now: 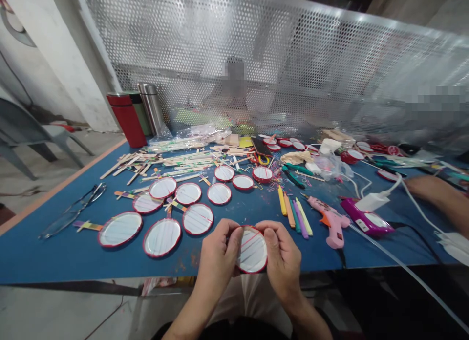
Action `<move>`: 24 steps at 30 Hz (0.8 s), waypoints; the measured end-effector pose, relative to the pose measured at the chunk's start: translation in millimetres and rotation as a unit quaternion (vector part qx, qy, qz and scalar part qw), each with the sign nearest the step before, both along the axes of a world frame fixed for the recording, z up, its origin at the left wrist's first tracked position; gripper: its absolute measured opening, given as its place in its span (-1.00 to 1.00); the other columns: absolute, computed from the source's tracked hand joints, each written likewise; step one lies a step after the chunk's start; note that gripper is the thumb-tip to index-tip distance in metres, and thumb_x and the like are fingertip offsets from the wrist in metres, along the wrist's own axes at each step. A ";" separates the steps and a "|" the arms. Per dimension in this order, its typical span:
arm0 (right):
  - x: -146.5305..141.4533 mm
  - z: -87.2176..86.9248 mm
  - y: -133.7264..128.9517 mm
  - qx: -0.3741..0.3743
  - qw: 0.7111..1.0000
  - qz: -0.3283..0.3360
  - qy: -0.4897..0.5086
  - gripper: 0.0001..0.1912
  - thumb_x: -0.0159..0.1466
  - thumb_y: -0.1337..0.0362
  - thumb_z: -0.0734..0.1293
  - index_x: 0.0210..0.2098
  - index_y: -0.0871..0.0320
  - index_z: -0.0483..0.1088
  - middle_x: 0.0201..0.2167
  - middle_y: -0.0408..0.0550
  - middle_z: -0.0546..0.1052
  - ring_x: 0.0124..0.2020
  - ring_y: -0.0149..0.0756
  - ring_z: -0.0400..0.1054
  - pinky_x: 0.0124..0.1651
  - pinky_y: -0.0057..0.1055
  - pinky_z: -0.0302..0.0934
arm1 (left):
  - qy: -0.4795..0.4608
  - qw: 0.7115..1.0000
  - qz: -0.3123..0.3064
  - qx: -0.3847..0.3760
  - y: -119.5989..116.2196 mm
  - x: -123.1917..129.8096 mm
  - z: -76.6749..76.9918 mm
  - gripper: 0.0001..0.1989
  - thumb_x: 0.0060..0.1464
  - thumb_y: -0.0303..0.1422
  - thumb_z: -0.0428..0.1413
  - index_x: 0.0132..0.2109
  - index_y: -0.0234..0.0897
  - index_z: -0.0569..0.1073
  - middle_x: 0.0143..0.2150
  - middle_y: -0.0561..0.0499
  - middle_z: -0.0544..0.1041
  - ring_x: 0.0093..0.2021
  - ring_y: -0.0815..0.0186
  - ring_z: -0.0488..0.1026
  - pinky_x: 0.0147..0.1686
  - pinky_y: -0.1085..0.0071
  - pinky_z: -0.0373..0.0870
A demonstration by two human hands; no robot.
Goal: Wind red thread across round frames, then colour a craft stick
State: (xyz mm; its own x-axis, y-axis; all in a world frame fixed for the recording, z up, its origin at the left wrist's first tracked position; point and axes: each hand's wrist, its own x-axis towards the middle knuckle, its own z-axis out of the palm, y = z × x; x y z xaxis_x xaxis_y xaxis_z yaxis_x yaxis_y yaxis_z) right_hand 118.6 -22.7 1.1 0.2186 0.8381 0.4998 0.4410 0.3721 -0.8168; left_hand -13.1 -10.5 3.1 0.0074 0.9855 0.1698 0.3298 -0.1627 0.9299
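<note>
Between my two hands, over the table's front edge, I hold a round white disc with a red rim [252, 254]. My left hand [222, 247] grips its left side, thumb on the face. On the opposite side my right hand [282, 252] pinches the rim the same way. Dark and red slanting lines show across the white face. Left of my hands lie several similar discs [161, 237], some with coloured craft sticks [88, 225] attached. A pink hot glue gun [331, 223] rests to the right, beside several coloured markers or crayons [293, 213].
Loose wooden sticks [183, 159] spread over the back of the blue table [66, 262]. Bottles, one a red flask [126, 120], stand back left. Eyeglasses [73, 210] lie at left. A purple power strip [370, 220] with cables sits right, near another person's arm [439, 196]. Perforated metal panel [264, 61] behind.
</note>
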 end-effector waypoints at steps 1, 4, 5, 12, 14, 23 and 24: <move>1.1 -0.4 -0.7 -0.006 1.000 0.003 0.003 -0.77 0.37 0.22 0.15 -0.28 0.10 0.42 -0.39 -0.16 0.52 -0.37 -0.41 0.40 -0.31 -0.56 0.26 | -0.016 1.000 0.001 -0.013 -0.5 0.6 0.1 -0.78 0.16 -0.24 -0.02 -0.36 -0.25 0.38 -0.53 0.13 0.38 -0.52 0.42 0.36 -0.56 0.56 0.24; 6.5 0.7 -3.9 -0.032 0.999 0.009 0.030 -0.75 0.36 0.17 0.15 -0.22 0.10 0.42 -0.33 -0.11 0.54 -0.32 -0.37 0.42 -0.28 -0.52 0.29 | -0.086 0.993 -0.006 -0.086 -1.6 1.5 0.6 -0.73 0.14 -0.12 -0.03 -0.31 -0.23 0.34 -0.59 0.19 0.30 -0.73 0.47 0.26 -0.77 0.58 0.18; 8.7 2.5 -5.3 -0.054 0.997 0.021 0.046 -0.75 0.35 0.15 0.17 -0.20 0.11 0.41 -0.34 -0.11 0.53 -0.36 -0.37 0.42 -0.32 -0.51 0.30 | -0.106 0.989 -0.005 -0.103 -1.7 1.6 0.8 -0.71 0.13 -0.09 -0.03 -0.30 -0.23 0.33 -0.60 0.21 0.29 -0.76 0.47 0.23 -0.82 0.58 0.16; 22.8 25.2 -10.9 -0.284 0.927 0.181 0.166 -0.67 0.18 0.02 0.34 -0.37 0.19 0.36 -0.64 -0.26 0.37 -0.73 -0.56 0.18 -0.65 -0.60 0.06 | -0.148 0.985 0.008 -0.084 -2.0 3.3 2.0 -0.70 0.10 -0.09 0.01 -0.29 -0.26 0.33 -0.56 0.21 0.31 -0.76 0.52 0.25 -0.82 0.60 0.19; 26.7 30.9 -8.4 -0.309 0.917 0.181 0.175 -0.66 0.15 0.01 0.35 -0.41 0.20 0.34 -0.67 -0.28 0.36 -0.75 -0.58 0.17 -0.68 -0.62 -0.01 | -0.168 0.981 -0.004 -0.094 -2.2 4.3 1.8 -0.69 0.12 -0.07 0.00 -0.26 -0.25 0.31 -0.60 0.23 0.31 -0.80 0.50 0.25 -0.84 0.61 0.12; 57.8 59.5 43.8 -0.344 0.923 0.114 0.129 -0.70 0.06 0.09 0.41 -0.50 0.19 0.31 -0.74 -0.28 0.38 -0.80 -0.57 0.19 -0.77 -0.68 -0.22 | -0.076 0.986 -0.128 0.076 3.8 -9.3 -1.1 -0.75 0.16 -0.18 0.00 -0.23 -0.25 0.44 -0.21 -0.10 0.55 0.03 0.12 0.45 -0.02 0.22 0.39; 62.5 61.7 54.9 -0.344 0.925 0.103 0.128 -0.71 0.08 0.12 0.40 -0.52 0.19 0.30 -0.75 -0.28 0.36 -0.81 -0.57 0.17 -0.78 -0.67 -0.22 | -0.053 0.982 -0.158 0.090 4.2 -10.1 -1.6 -0.75 0.13 -0.16 0.04 -0.23 -0.24 0.46 -0.17 -0.12 0.56 0.11 0.08 0.39 0.04 0.17 0.34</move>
